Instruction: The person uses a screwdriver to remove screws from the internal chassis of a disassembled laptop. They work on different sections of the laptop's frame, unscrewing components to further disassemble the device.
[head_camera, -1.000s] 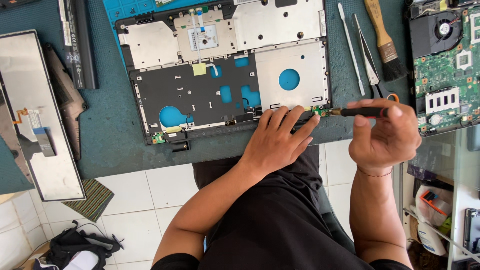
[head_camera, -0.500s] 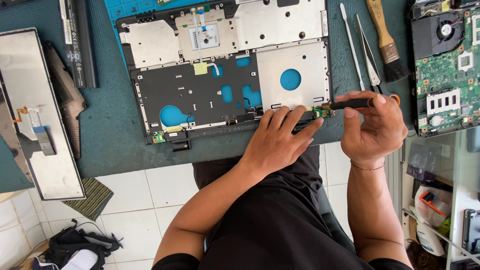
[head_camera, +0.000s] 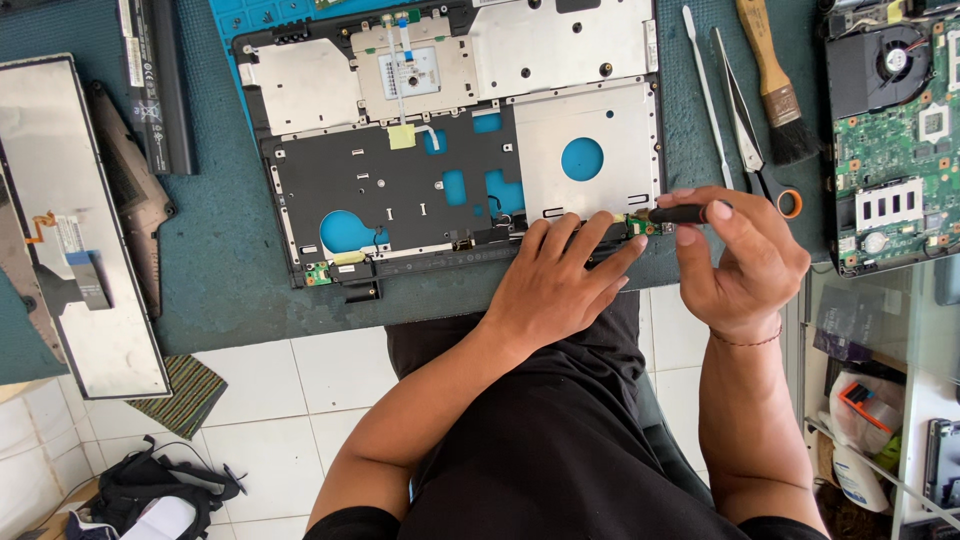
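Note:
An opened laptop base (head_camera: 420, 190) lies upside down on a teal mat, showing black plastic and silver metal plates. My left hand (head_camera: 555, 285) rests flat on its near right edge, fingers spread beside a small green circuit board (head_camera: 638, 226) at the corner. My right hand (head_camera: 740, 255) grips a black-handled screwdriver (head_camera: 678, 214), held level, its tip at that small board.
A green motherboard with fan (head_camera: 895, 130) lies at the right. Tweezers (head_camera: 740, 110), a thin metal tool (head_camera: 705, 90) and a brush (head_camera: 775, 85) lie between it and the base. A keyboard (head_camera: 75, 230) and battery (head_camera: 155, 85) sit left. White tiled floor is below.
My right hand has moved a little left and up, with the screwdriver turned in its fingers. My left hand has stayed on the base's edge.

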